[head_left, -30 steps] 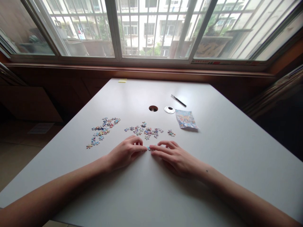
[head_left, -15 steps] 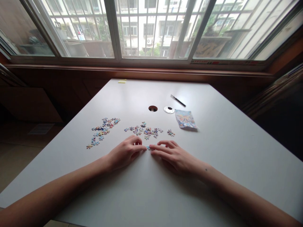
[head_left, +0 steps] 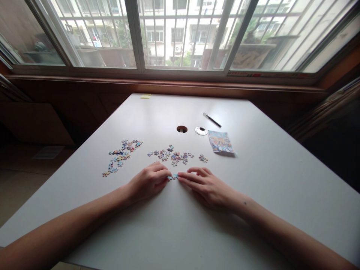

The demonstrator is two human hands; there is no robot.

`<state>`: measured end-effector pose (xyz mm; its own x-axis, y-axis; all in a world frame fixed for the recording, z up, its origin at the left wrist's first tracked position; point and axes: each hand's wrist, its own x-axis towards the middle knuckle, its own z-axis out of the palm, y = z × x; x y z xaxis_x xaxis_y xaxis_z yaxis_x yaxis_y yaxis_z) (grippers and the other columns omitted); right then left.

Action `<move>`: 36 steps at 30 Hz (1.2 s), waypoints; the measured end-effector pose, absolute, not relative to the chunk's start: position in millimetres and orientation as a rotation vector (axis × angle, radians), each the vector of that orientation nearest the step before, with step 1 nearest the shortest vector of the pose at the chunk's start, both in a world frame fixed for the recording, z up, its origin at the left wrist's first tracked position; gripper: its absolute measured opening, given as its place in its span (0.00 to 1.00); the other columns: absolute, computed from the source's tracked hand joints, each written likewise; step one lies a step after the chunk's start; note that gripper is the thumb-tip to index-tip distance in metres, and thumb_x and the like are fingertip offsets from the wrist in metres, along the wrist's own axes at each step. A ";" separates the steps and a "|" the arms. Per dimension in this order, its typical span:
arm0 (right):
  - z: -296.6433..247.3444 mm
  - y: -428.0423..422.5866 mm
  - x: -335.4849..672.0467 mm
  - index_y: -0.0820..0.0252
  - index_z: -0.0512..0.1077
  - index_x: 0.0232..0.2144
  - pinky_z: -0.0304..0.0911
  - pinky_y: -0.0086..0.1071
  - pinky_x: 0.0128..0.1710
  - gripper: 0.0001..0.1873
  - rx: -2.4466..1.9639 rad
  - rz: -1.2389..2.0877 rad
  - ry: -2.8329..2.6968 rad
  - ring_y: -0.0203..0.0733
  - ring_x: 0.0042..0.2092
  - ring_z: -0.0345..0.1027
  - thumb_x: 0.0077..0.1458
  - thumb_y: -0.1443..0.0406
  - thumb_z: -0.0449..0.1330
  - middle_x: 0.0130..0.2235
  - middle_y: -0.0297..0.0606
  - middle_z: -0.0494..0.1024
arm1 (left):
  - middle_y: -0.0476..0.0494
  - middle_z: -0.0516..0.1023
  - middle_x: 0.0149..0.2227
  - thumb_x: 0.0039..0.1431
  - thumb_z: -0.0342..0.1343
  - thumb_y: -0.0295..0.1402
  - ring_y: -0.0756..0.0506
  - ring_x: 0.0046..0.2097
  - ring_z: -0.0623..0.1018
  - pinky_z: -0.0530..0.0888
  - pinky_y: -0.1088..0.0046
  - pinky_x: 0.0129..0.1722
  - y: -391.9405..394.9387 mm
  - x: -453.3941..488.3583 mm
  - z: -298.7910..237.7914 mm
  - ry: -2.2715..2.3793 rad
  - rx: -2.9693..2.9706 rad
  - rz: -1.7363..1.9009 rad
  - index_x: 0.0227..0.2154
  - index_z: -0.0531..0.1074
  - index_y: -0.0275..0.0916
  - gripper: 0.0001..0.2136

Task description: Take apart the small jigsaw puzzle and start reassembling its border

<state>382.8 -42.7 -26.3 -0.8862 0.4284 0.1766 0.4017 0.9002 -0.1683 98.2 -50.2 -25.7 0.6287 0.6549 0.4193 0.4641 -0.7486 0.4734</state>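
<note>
Light-blue jigsaw pieces (head_left: pixel 174 176) lie on the white table between my two hands. My left hand (head_left: pixel 150 180) is closed, its thumb and index finger pinching a small jigsaw piece (head_left: pixel 169 178) at the left end of them. From the other side, my right hand (head_left: pixel 204 185) grips the right end with its fingertips, its other fingers loosely bent. Fingers cover part of these pieces, so I cannot tell whether they are joined. Just beyond my hands is a loose spread of colourful jigsaw pieces (head_left: pixel 176 156), with one small cluster (head_left: pixel 203 158) apart on the right.
Another pile of jigsaw pieces (head_left: pixel 120 156) lies to the left on the table (head_left: pixel 174 232). Further back are a printed picture sheet (head_left: pixel 221 142), a round metal cover (head_left: pixel 201 131), a cable hole (head_left: pixel 182 129), a pen (head_left: pixel 212 119) and a yellow sticky note (head_left: pixel 145 96).
My left hand has shifted slightly left and its fingers have drawn closer together. More of the light-blue pieces shows between my hands. The right hand stays almost in place.
</note>
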 end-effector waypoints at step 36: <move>-33.3 -35.4 377.3 0.54 0.74 0.46 0.67 0.46 0.50 0.10 -1.073 0.308 -2.286 0.50 0.48 0.67 0.62 0.64 0.58 0.45 0.43 0.75 | 0.39 0.75 0.43 0.68 0.47 0.24 0.45 0.44 0.70 0.71 0.66 0.46 -48.2 104.0 -23.3 0.822 2.675 0.740 0.44 0.74 0.37 0.11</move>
